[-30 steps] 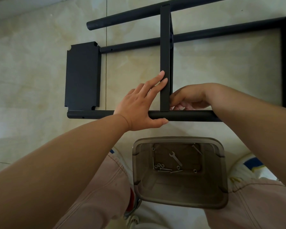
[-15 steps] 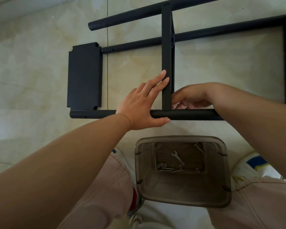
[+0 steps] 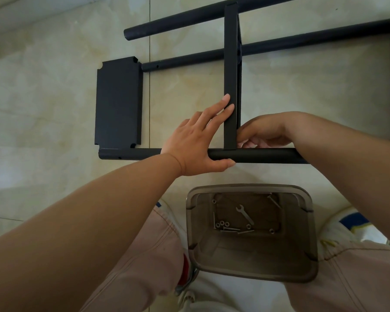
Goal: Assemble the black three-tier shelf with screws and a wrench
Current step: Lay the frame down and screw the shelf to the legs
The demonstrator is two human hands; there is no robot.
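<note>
A: Entry, frame on the floor point(image 3: 54, 109), lying on its side. Middle shelf panel point(image 3: 230, 86) stands on edge between the tubes, its near end butted onto the near tube point(image 3: 257, 155). A loose panel point(image 3: 118, 102) lies flat at the tube's left end, touching it.

B: Hands?

A: Left hand point(image 3: 196, 143): fingers straight and spread, flat against the left face of the middle shelf panel, thumb hooked under the near tube. Bracing, not pinching. Right hand point(image 3: 266, 131): fingers curled at the joint behind the panel. I cannot tell what it holds, if anything, since the panel hides the fingertips.

B: Handling judgement?

A: Painted metal by the look, so stiff, no flex to worry about. Panel probably light but tall on its edge, so it will likely tip unless braced until fastened. Tubes are round and smooth; I expect they roll and slip on tile.

B: Where to take hold?

A: Low, near the joint, palm on the flat face and thumb round the tube, as the left hand has it. Gripping the far end would give leverage to twist the hole out of line.

B: Hardware?

A: Wrench point(image 3: 244, 213) and screws point(image 3: 230, 229) lie in the bin point(image 3: 311, 244) between the knees, untouched.
</note>
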